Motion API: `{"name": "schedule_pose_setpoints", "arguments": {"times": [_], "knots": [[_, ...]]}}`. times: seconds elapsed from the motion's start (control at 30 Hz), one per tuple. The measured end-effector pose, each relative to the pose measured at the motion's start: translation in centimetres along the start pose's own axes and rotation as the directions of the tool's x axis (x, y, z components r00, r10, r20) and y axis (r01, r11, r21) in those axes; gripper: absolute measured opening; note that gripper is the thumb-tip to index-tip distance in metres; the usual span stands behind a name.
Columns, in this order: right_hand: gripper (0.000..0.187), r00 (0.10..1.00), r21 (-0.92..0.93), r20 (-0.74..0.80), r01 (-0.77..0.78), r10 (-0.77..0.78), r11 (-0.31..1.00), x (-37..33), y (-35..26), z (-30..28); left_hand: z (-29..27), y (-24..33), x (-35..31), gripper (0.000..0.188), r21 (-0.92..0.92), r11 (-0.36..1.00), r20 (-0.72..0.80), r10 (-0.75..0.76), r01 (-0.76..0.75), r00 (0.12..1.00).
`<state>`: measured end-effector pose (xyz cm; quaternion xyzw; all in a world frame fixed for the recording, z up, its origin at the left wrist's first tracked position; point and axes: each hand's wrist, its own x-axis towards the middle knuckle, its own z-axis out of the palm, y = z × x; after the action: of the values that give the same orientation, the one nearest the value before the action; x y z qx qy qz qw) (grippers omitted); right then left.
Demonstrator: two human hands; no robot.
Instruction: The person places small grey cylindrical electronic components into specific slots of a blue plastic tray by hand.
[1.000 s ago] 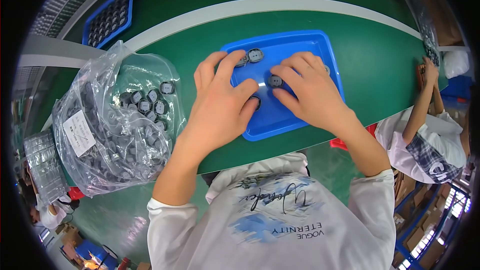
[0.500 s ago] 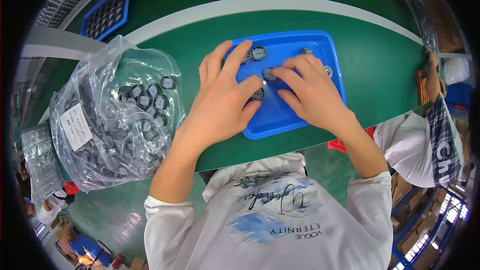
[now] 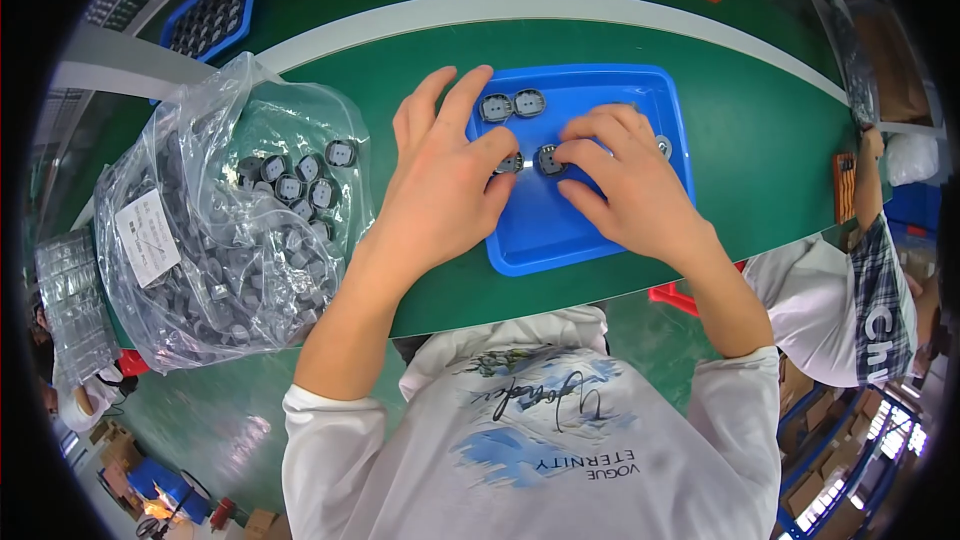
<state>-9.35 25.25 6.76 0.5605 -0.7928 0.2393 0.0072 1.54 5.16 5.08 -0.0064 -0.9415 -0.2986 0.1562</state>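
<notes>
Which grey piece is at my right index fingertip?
The centremost grey piece in the tray, at your right hand; its left neighbour is by your left hand instead.

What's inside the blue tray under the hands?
Grey parts: two at the far left, one at the left hand, one at the right hand, another near the right wall. I can't see what the hands cover.

Bag left of tray, apparently on table.

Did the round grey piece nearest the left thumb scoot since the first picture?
Yes, the round grey piece moved forward, nearer the long white strip beyond the blue tray.
</notes>
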Motion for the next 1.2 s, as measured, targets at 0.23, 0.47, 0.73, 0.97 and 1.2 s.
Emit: {"name": "schedule_pose_setpoints", "arguments": {"times": [0.23,0.47,0.73,0.97,1.2], "knots": [[0.02,0.996,0.02,0.085,0.027,-0.029,0.999,0.4,0.8,1.4,1.0,0.0,-0.1,0.016,0.012,0.999,-0.041,0.037,-0.036,0.999],[0.02,0.996,-0.076,0.082,-0.028,0.034,0.997,1.3,0.1,1.1,1.2,-0.4,-0.1,0.016,0.028,0.999,-0.103,0.02,-0.017,0.995],[0.019,0.998,-0.107,0.043,-0.032,0.037,0.994,1.5,0.6,1.8,1.8,-0.2,0.0,0.014,0.044,0.999,-0.129,-0.016,0.022,0.991],[0.018,1.0,-0.097,0.012,-0.021,0.023,0.995,2.1,1.1,2.1,2.2,-0.2,0.0,0.015,0.06,0.997,-0.166,-0.042,0.052,0.985],[0.02,0.999,-0.105,0.038,-0.015,0.019,0.994,2.3,1.1,1.9,2.2,-0.2,0.1,0.015,0.055,0.996,-0.17,-0.054,0.064,0.984]]}}
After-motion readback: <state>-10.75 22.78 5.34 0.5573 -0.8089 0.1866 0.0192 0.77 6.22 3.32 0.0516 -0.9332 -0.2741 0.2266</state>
